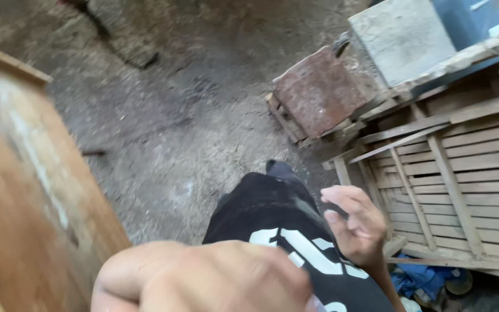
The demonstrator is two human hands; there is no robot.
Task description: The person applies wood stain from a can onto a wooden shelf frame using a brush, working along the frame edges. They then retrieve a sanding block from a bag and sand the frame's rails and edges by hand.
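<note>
My right hand point(356, 222) hangs beside my leg with its fingers loosely curled and apart, holding nothing. It is close to a slatted wooden frame point(463, 173) on the right. My left hand point(203, 277) fills the bottom of the view, very near the camera and blurred. Only its back and knuckles show, and its fingers are cut off by the frame edge. Below the hands are my black trousers with white print point(272, 219) and one dark shoe point(278, 169) on the dirt floor point(174, 115).
A large wooden panel point(24, 190) leans in at the left. At the upper right are a rusty metal plate point(319, 89) on a small pallet, a grey concrete block point(402, 37), and blue cloth point(423, 280) under the slatted frame.
</note>
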